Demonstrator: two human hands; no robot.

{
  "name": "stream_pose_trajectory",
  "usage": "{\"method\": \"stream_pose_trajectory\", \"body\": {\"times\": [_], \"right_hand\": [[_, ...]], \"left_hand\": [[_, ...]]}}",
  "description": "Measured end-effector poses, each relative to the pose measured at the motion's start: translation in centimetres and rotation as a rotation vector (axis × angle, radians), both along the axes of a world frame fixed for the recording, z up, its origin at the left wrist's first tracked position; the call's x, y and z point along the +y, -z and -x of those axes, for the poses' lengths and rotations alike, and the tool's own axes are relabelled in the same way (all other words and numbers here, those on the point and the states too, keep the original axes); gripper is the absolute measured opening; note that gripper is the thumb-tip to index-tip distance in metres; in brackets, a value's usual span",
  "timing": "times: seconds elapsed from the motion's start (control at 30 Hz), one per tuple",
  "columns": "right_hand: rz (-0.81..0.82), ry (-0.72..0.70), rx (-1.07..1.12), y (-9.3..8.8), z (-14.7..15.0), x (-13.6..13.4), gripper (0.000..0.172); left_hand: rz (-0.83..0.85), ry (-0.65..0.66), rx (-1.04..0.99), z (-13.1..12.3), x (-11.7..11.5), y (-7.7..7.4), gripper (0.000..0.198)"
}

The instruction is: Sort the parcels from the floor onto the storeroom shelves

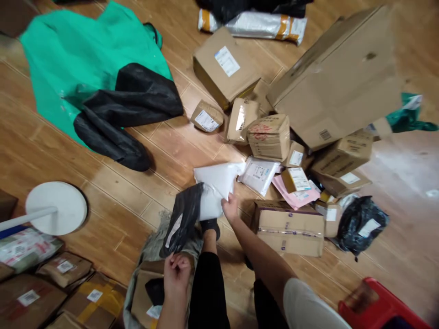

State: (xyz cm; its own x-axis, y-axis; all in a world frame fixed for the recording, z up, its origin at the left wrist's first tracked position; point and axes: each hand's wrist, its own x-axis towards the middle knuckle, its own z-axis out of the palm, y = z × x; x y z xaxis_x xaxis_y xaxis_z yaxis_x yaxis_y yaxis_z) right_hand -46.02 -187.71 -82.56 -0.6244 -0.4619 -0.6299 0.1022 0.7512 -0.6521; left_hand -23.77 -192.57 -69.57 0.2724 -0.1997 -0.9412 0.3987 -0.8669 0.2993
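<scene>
My left hand (177, 270) is closed with curled fingers at the lower edge of a black mailing bag (185, 210). That bag hangs tilted above an open grey-green sack (151, 249) with parcels inside. My right hand (230, 206) pinches the right edge of a white mailing bag (213, 194). The white bag is held above the floor in front of my foot, and its left side meets the black bag. A white labelled parcel (259, 175) lies just beyond my right hand.
Cardboard boxes (236, 68) and a large carton (338, 82) are piled ahead and right. A green and black sheet (85, 68) lies at the far left. A round white base (56, 208) stands left, near more parcels (30, 297). A red stool (377, 306) is at lower right.
</scene>
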Motion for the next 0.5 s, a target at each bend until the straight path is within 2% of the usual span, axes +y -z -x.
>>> {"method": "stream_pose_trajectory", "body": {"times": [0.1, 0.17, 0.2, 0.27, 0.37, 0.43, 0.5], "right_hand": [[0.049, 0.049, 0.120, -9.3, -0.4, 6.7, 0.017], [0.187, -0.094, 0.403, -15.0, 1.0, 12.5, 0.020], [0.242, -0.179, 0.554, -17.7, 2.2, 15.6, 0.022], [0.339, -0.352, 0.791, -23.2, 5.4, 21.7, 0.024], [0.288, -0.523, 0.958, -32.1, 10.6, 30.4, 0.032], [0.231, -0.523, 1.037, -38.3, 12.9, 36.0, 0.040], [0.189, -0.472, 1.101, -44.1, 13.6, 41.8, 0.040]], "left_hand": [[0.052, -0.214, 0.090, 0.2, 1.5, -4.6, 0.033], [0.026, -0.310, 0.152, 0.8, 2.7, -7.8, 0.032], [-0.006, -0.308, 0.169, 1.4, 3.3, -9.4, 0.032], [-0.074, -0.236, 0.181, 3.0, 4.6, -12.7, 0.033], [-0.100, -0.067, 0.186, 6.7, 6.7, -18.3, 0.033], [-0.095, 0.010, 0.224, 9.4, 8.3, -22.1, 0.034], [-0.126, 0.055, 0.279, 12.1, 10.4, -25.7, 0.035]]}}
